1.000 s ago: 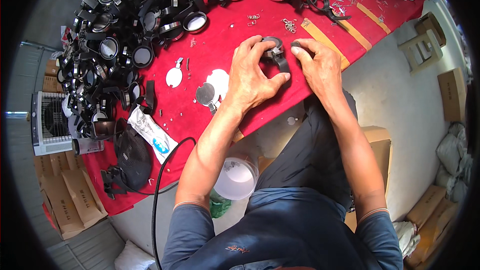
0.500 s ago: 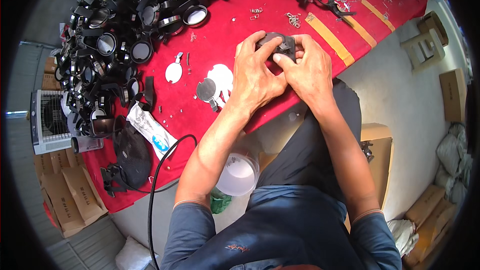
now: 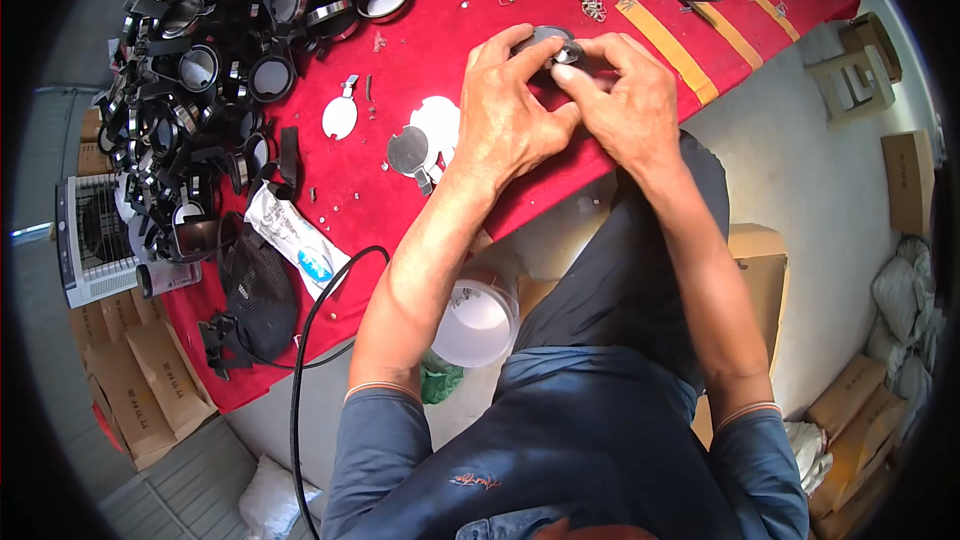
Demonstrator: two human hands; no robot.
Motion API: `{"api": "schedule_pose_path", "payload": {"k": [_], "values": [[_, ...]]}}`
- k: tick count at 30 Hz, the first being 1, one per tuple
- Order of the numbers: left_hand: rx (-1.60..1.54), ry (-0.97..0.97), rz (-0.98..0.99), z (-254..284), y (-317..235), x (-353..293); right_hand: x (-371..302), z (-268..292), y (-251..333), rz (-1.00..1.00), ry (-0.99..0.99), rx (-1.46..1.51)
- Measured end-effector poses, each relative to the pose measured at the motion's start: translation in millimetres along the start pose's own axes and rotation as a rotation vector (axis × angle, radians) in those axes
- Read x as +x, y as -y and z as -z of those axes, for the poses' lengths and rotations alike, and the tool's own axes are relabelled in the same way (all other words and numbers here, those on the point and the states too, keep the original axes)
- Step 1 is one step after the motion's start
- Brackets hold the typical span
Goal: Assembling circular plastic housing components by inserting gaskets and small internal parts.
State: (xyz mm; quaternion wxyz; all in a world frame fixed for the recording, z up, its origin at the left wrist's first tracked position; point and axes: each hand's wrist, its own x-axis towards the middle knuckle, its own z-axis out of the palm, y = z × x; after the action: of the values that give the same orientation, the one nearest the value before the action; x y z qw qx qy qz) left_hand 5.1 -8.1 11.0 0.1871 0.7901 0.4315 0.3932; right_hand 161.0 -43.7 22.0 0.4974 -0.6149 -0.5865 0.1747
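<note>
Both hands meet over the red-covered table (image 3: 520, 210). My left hand (image 3: 515, 110) curls its fingers and thumb around a dark round part (image 3: 545, 36), which shows a grey face and a small shiny piece at its near side. From the other side, my right hand (image 3: 632, 105) pinches the same part near that shiny piece. Much of the part is hidden by the fingers. Just left of my left wrist lie flat white discs (image 3: 436, 120) and a grey tabbed disc (image 3: 408, 152). Another white tabbed disc (image 3: 340, 118) is farther left.
Black rings with straps (image 3: 200, 70) are heaped at the far left. Wire clips (image 3: 591, 6) and yellow strips (image 3: 665, 45) lie beyond my hands. A black cable (image 3: 298, 420) runs by my left arm. Below the table edge stands a translucent bucket (image 3: 475, 335); an open carton (image 3: 765, 270) is at right.
The dark part has turned in my fingers: its round grey face and shiny piece now show. My hands stay together on it. The view has shifted slightly.
</note>
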Motion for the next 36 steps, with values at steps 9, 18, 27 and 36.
{"api": "schedule_pose_path", "payload": {"k": [9,18,27,36], "values": [[-0.19,0.114,0.158,10,3,3,22,38,-24,-0.209,-0.013,0.051],[-0.264,0.041,0.197,3,9,9,19,22,-21,-0.639,0.325,0.636],[-0.279,0.04,0.248,-1,14,11,26,12,-17,-0.674,0.373,0.579],[-0.252,0.059,0.25,3,9,11,26,13,-19,-0.689,0.447,0.607]]}}
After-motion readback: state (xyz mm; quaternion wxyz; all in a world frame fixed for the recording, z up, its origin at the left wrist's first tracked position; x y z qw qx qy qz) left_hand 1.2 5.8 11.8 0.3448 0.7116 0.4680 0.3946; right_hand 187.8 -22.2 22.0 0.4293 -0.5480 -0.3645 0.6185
